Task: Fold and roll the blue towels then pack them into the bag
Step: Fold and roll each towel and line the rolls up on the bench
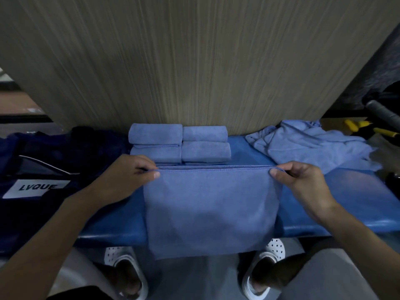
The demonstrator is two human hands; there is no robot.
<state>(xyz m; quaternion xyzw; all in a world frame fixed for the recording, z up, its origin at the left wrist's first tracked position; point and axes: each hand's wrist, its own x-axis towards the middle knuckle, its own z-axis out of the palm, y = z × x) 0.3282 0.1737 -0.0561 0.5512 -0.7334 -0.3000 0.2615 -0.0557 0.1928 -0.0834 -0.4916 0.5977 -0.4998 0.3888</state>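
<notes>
- The half-folded blue towel was stretched flat between both hands. Its doubled top edge ran left to right across the counter, and its lower part draped over the near edge toward the person's feet.
- The left hand pinched the top left corner and the right hand the top right. On each, the fingers were closed on the hem, thumb on top.
- Both hands sat level at the ends of the long edge, neither nearer, so I judged that the next fold or roll would work along that line.
- Four rolled towels stood stacked two by two just beyond the held edge, close enough to be nudged if the towel went forward.
- A heap of loose towels lay to the right, clear of the right hand.
- The dark bag, with its white label, lay to the left, beside the left forearm.
</notes>
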